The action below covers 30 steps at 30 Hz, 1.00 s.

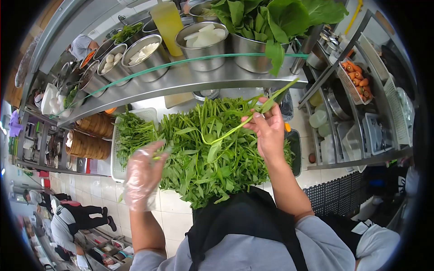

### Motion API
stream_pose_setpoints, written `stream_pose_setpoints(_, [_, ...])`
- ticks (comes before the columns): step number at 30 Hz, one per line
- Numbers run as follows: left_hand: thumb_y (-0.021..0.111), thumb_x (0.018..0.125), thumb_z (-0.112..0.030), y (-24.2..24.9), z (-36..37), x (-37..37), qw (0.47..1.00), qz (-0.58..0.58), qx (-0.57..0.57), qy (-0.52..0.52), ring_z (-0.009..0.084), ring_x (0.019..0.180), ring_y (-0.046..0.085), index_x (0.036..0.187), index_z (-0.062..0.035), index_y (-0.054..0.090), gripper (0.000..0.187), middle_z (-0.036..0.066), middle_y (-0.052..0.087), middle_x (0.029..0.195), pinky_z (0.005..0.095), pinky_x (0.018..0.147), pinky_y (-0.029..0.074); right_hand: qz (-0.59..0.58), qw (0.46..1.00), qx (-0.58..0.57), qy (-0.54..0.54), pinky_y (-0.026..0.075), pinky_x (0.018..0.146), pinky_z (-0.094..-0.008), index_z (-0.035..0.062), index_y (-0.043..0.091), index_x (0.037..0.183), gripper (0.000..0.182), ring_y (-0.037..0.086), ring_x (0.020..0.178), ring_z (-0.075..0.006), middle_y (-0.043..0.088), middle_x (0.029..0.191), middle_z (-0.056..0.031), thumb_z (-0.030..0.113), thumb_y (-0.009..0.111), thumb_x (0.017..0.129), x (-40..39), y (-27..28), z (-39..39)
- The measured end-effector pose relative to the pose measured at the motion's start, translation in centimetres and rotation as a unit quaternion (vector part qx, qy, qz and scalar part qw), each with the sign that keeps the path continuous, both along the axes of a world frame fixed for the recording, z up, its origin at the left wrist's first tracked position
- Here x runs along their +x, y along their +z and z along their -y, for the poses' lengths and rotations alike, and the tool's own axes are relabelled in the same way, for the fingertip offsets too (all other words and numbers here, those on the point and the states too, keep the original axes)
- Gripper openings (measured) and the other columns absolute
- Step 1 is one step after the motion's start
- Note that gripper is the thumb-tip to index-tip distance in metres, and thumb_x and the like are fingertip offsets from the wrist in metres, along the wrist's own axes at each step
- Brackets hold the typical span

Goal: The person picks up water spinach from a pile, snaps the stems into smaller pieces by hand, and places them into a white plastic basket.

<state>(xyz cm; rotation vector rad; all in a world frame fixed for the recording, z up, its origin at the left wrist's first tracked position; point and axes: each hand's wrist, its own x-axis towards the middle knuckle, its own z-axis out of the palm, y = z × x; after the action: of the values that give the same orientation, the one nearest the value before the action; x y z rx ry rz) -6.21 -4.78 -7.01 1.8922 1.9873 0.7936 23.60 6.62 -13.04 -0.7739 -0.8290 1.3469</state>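
Observation:
A large heap of water spinach (194, 162), leaves and cut stalks, lies in front of me. Above its right side, my right hand (270, 128) is bare and pinches a long water spinach stem (230, 133) between thumb and fingers. The stem slants up to the right, with a few leaves on it. My left hand (143, 176) wears a clear plastic glove and hovers at the heap's left edge. Its fingers are smeared by motion; a bit of green shows at the fingertips. Beside it, a white basket (115, 158) holds more of the greens.
A steel shelf (199, 77) crosses above the heap, carrying metal pots of cut vegetables and a pot of large leaves (253, 52). Bamboo steamers (90, 147) stand at left. On the right rack sits a basket of carrots (355, 81). Other people stand at left and lower right.

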Motion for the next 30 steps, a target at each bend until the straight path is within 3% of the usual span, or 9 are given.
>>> stream_pose_setpoints(2, [0.076,0.091,-0.017,1.7,0.3,0.2,0.994,0.093,0.057,0.031,0.0298,0.081,0.073,0.114,-0.0108,0.075,0.024,0.017,0.075,0.097,0.0405,0.074,0.058,-0.002,1.000,0.002,0.015,0.064,0.079,-0.0348,0.0005,0.044,0.136,0.040,0.072,0.092,-0.0254,0.057,0.115,-0.0128,0.001,0.059,0.098,-0.7,-0.1,0.2])
stream_pose_setpoints(4, [0.078,0.089,-0.012,4.0,0.0,3.1,0.986,0.119,0.095,-0.062,0.0273,0.083,0.073,0.103,-0.0086,0.078,0.014,0.013,0.076,0.096,0.0379,0.074,0.058,-0.001,0.999,0.008,0.032,0.064,0.079,-0.0345,0.0000,0.045,0.134,0.038,0.072,0.093,-0.0251,0.058,0.115,-0.0126,0.003,0.060,0.099,-1.5,-0.1,0.3])
stream_pose_setpoints(6, [0.078,0.091,-0.020,4.7,-1.6,6.5,0.995,0.034,0.054,-0.082,0.0234,0.077,0.071,0.097,-0.0061,0.078,0.015,0.011,0.075,0.089,0.0371,0.071,0.057,-0.034,0.994,-0.002,0.099,0.064,0.080,-0.0343,0.0000,0.047,0.129,0.034,0.072,0.095,-0.0244,0.059,0.114,-0.0117,0.006,0.062,0.100,-2.4,-0.2,0.5])
stream_pose_setpoints(9, [0.078,0.091,-0.023,1.6,-3.4,7.6,0.970,-0.047,0.193,-0.143,0.0293,0.078,0.071,0.097,-0.0040,0.077,0.020,0.014,0.074,0.089,0.0397,0.073,0.056,-0.067,0.987,-0.015,0.143,0.064,0.080,-0.0343,0.0009,0.050,0.125,0.030,0.073,0.096,-0.0252,0.061,0.112,-0.0098,0.008,0.064,0.100,-3.3,0.3,1.3])
stream_pose_setpoints(12, [0.078,0.091,-0.025,0.9,-4.7,7.1,0.988,0.011,0.024,-0.153,0.0341,0.082,0.069,0.097,-0.0024,0.076,0.023,0.017,0.073,0.088,0.0415,0.075,0.055,-0.063,0.988,-0.032,0.141,0.063,0.078,-0.0334,0.0011,0.054,0.119,0.024,0.073,0.091,-0.0227,0.063,0.111,-0.0083,0.010,0.066,0.099,-3.1,0.4,1.2])
stream_pose_setpoints(16, [0.076,0.092,-0.030,1.5,-4.4,5.6,0.985,0.033,-0.021,-0.167,0.0318,0.080,0.069,0.096,-0.0005,0.075,0.030,0.017,0.071,0.086,0.0399,0.074,0.054,0.190,0.969,0.115,0.110,0.051,0.082,-0.0265,0.0017,0.059,0.109,0.017,0.056,0.091,-0.0111,0.055,0.102,-0.0033,0.015,0.067,0.101,-2.1,-2.1,0.5])
stream_pose_setpoints(18, [0.071,0.095,-0.031,2.8,-4.7,5.6,0.962,0.106,-0.174,-0.180,0.0324,0.072,0.066,0.095,0.0003,0.073,0.031,0.020,0.069,0.079,0.0416,0.068,0.052,0.266,0.933,0.241,0.033,0.049,0.082,-0.0273,0.0017,0.058,0.116,0.021,0.053,0.097,-0.0098,0.055,0.101,-0.0033,0.017,0.064,0.102,-2.6,-0.8,0.6])
stream_pose_setpoints(24, [0.068,0.096,-0.030,1.0,-5.2,5.1,0.950,0.177,-0.151,-0.206,0.0306,0.071,0.065,0.095,-0.0024,0.073,0.029,0.017,0.069,0.081,0.0379,0.071,0.051,0.165,0.953,0.115,0.224,0.049,0.078,-0.0261,0.0035,0.055,0.125,0.028,0.055,0.088,-0.0082,0.057,0.101,0.0002,0.024,0.059,0.106,-2.4,0.8,0.9])
stream_pose_setpoints(30, [0.070,0.095,-0.024,1.1,-4.7,2.7,0.943,0.197,-0.167,-0.208,0.0226,0.075,0.067,0.091,-0.0031,0.072,0.021,0.011,0.072,0.081,0.0339,0.076,0.053,0.208,0.960,0.034,0.184,0.046,0.063,-0.0242,-0.0001,0.065,0.116,0.033,0.053,0.069,-0.0058,0.056,0.079,0.0033,0.031,0.060,0.106,-1.7,0.0,-0.3])
